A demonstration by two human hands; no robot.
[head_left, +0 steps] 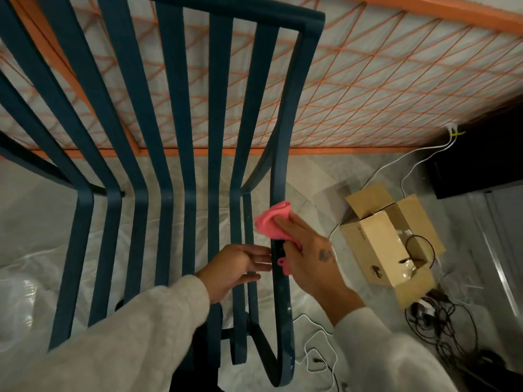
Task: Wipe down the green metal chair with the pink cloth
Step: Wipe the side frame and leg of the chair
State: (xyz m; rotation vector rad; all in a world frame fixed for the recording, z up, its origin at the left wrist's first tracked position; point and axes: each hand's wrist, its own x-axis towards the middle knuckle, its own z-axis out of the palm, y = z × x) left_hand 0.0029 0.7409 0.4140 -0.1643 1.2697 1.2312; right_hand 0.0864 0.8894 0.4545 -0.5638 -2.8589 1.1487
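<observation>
The green metal chair (181, 154) fills the left and middle of the view, its flat slats bending from backrest into seat. My right hand (307, 258) presses the pink cloth (271, 222) against the outermost right frame bar, wrapping it from the right side. My left hand (236, 268) is just left of that bar, fingers spread and reaching toward it, touching or nearly touching the slat beside it. It holds nothing.
An open cardboard box (393, 244) sits on the floor to the right, with tangled black cables (441, 323) and white cords (314, 352) around it. Behind the chair leans an orange mesh frame (368, 80). Plastic sheeting (28, 250) covers the floor.
</observation>
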